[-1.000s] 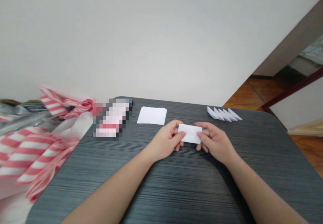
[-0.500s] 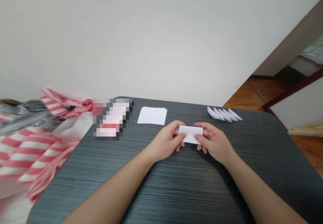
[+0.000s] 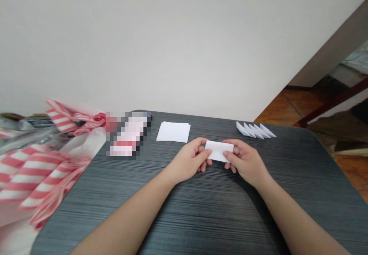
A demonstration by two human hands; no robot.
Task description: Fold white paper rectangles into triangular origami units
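A small folded sheet of white paper (image 3: 219, 150) is held between my two hands above the dark table. My left hand (image 3: 194, 158) pinches its left end, thumb on the near face and fingers behind. On the right end, my right hand (image 3: 245, 157) has a matching grip, its thumb pressed on the paper's lower part. A smooth folded edge runs along the top of the paper. Beyond my left hand lies a short stack of white paper sheets (image 3: 173, 132). Several folded white paper pieces (image 3: 255, 130) stand in an overlapping row beyond my right hand.
The dark wood-grain table (image 3: 184, 216) reaches back to a pale wall (image 3: 184, 48). A pixelated phone-like object (image 3: 129, 134) lies at its left edge. Red-and-white striped cloth or bags (image 3: 37, 170) are heaped left of the table. Brown floor tiles (image 3: 299, 100) show at the right.
Both hands have shifted slightly to the right with the folded paper, which is a little higher and tilted slightly more. The paper stack and the folded pieces have stayed put.
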